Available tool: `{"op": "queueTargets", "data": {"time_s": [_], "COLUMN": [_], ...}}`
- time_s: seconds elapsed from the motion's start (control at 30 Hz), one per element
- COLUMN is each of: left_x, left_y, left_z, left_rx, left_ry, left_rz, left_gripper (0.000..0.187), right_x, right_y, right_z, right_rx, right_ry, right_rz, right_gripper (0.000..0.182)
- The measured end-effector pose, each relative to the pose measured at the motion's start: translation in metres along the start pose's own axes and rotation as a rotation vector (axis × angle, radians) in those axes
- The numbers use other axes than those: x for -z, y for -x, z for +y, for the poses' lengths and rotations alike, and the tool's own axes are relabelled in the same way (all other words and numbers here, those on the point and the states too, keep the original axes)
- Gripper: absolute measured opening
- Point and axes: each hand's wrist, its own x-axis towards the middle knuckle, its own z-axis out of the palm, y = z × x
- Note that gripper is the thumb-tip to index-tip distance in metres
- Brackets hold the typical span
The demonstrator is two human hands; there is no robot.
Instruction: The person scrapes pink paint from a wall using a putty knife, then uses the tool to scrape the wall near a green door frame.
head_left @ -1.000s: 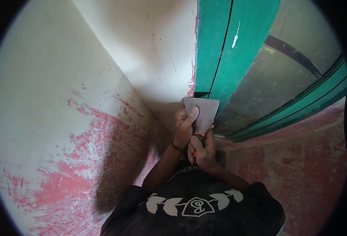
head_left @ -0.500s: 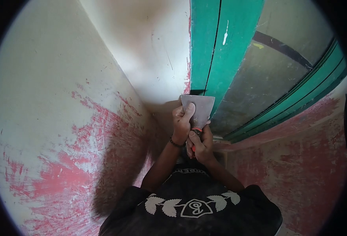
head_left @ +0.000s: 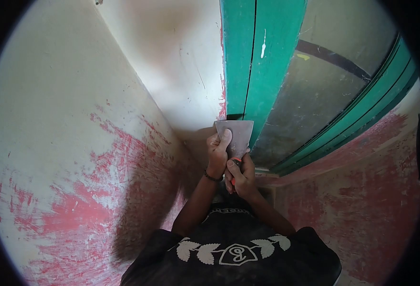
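A wide-bladed scraper (head_left: 241, 136) is held up in front of my chest, its flat grey blade pointing away from me. My left hand (head_left: 218, 151) grips the blade's left edge, with the thumb flat on its face and the fingers curled behind it. Around the black and orange-red handle, my right hand (head_left: 243, 175) is closed, thumb on top near where the blade begins. Both hands touch the one tool and sit close together. Most of the handle is hidden by the right hand.
On the left, a cream wall (head_left: 52, 119) has scraped red patches (head_left: 81, 209). Ahead stands a green wooden frame (head_left: 267, 62) beside a dusty glass pane (head_left: 319, 90). A red-patched wall (head_left: 348, 214) lies on the right. The walls meet in a narrow corner.
The view has shifted slightly, so the frame and walls appear a little further left and lower. Both hands keep their hold on the scraper.
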Motion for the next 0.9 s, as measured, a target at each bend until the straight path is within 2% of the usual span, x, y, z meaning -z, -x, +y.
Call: {"op": "queueTargets", "data": {"time_s": [0.27, 0.37, 0.47, 0.57, 0.6, 0.67, 0.73, 0.83, 0.9], "left_x": [-0.012, -0.008, 0.000, -0.017, -0.020, 0.002, 0.007, 0.001, -0.001], "left_y": [0.000, 0.004, -0.005, -0.009, -0.004, -0.001, 0.002, 0.004, 0.005], "left_z": [0.017, 0.017, 0.013, 0.051, 0.050, 0.010, 0.004, 0.018, 0.009], "left_rx": [0.010, 0.049, -0.043, -0.051, 0.018, -0.007, -0.039, 0.048, 0.024], "left_ry": [0.029, -0.011, -0.091, 0.015, 0.061, -0.043, -0.104, 0.055, 0.045], "left_rz": [0.032, 0.022, -0.055, -0.048, 0.013, -0.010, -0.044, -0.091, -0.044], "left_gripper": [0.042, 0.042, 0.041, 0.040, 0.039, 0.039, 0.039, 0.037, 0.037], "right_x": [-0.001, -0.006, -0.006, -0.023, -0.020, -0.012, -0.010, -0.013, -0.012], "right_y": [-0.008, -0.002, -0.008, -0.015, -0.010, -0.003, -0.001, 0.001, 0.000], "right_z": [-0.005, 0.007, -0.003, -0.024, -0.018, 0.000, 0.001, 0.000, 0.000], "right_rx": [0.026, 0.033, 0.018, 0.010, -0.021, -0.062, -0.024, -0.034, -0.041], "right_ry": [0.082, 0.037, 0.030, 0.029, 0.022, 0.007, -0.001, -0.013, -0.026], "right_rz": [-0.015, 0.043, 0.044, -0.006, 0.019, 0.054, 0.042, 0.044, 0.047], "right_gripper": [0.020, 0.019, 0.020, 0.020, 0.020, 0.021, 0.021, 0.020, 0.019]}}
